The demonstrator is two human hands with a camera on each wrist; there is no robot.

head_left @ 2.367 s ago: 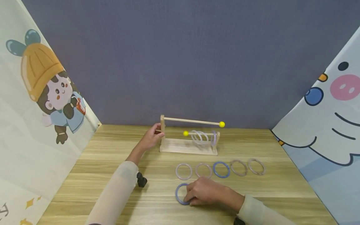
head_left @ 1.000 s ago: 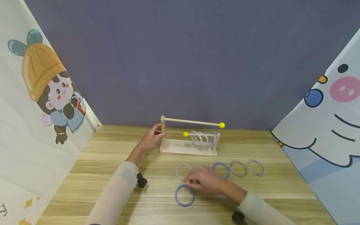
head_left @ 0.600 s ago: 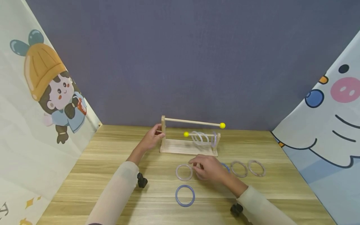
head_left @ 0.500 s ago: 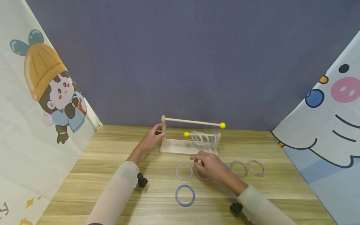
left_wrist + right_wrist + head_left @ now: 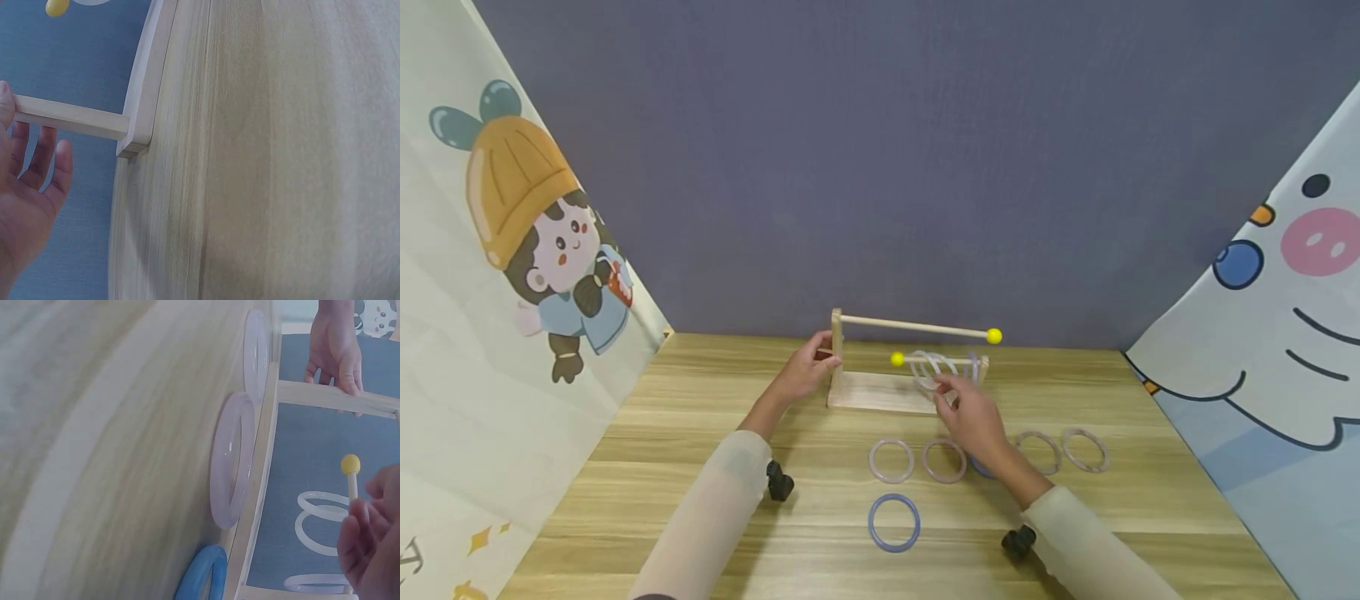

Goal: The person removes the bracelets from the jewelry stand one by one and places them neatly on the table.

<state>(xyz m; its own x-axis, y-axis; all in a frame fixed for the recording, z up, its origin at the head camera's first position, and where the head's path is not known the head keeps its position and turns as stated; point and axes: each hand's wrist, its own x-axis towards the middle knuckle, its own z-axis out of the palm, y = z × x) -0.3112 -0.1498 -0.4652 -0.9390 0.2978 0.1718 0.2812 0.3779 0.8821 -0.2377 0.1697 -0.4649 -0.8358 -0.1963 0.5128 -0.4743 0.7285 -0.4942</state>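
The stand [image 5: 877,392] was pinched by the left grip [image 5: 802,372]. Whether far rings [image 5: 327,510] were pinched by the right grip [image 5: 974,418] couldn't be told.

A wood-grain tabletop [image 5: 820,542] meets a grey-blue wall [image 5: 880,167] between a cartoon-printed left panel [image 5: 445,350] and a cartoon-printed right panel [image 5: 1285,350].

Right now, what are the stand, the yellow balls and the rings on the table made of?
Stand: looks like pale, unpainted wood, smooth and matte, from its faint grain lines.
Yellow balls: smooth, evenly colored; maybe plastic or painted wood, I can't tell.
Rings: glossy, with bright glints; perhaps plastic, but glass or polished stone could look alike.
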